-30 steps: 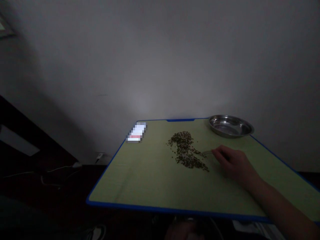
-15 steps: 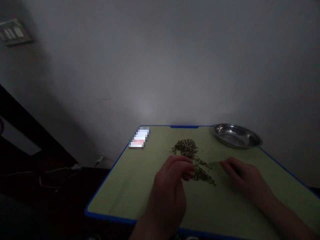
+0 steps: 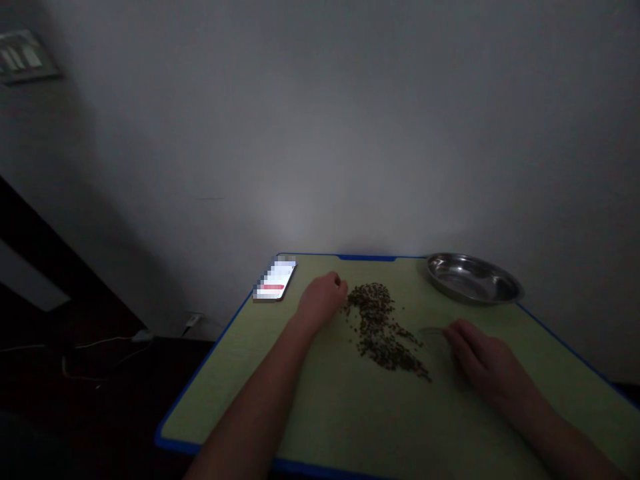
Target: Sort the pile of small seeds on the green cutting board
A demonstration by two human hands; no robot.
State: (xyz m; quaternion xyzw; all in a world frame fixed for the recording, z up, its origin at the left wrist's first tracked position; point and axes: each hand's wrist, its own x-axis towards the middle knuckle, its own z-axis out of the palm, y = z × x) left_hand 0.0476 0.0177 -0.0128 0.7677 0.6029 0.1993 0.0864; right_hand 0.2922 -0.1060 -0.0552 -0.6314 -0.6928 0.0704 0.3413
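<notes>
A loose, spread-out pile of small dark brown seeds or grains [image 3: 375, 317] lies on the pale green tabletop [image 3: 330, 400]. At the upper left edge of this pile is my left hand [image 3: 323, 299], its fingers curled in. Whether anything sits between those fingers is hidden. To the right of the pile, my right hand [image 3: 483, 353] grips one end of a thin, pale utensil [image 3: 431, 331]. That utensil points left, its tip near the pile's right edge; its exact kind is too faint to tell.
A shiny oval metal dish [image 3: 473, 280] stands at the table's back right corner. At the back left lies a phone [image 3: 277, 279] with a lit screen. Blue edging [image 3: 367, 257] borders the table, and a grey wall [image 3: 330, 133] rises behind it.
My left hand has moved forward and left, from in front of the pile to its far left side, uncovering more seeds. The right hand stays nearly in place with the thin utensil.
</notes>
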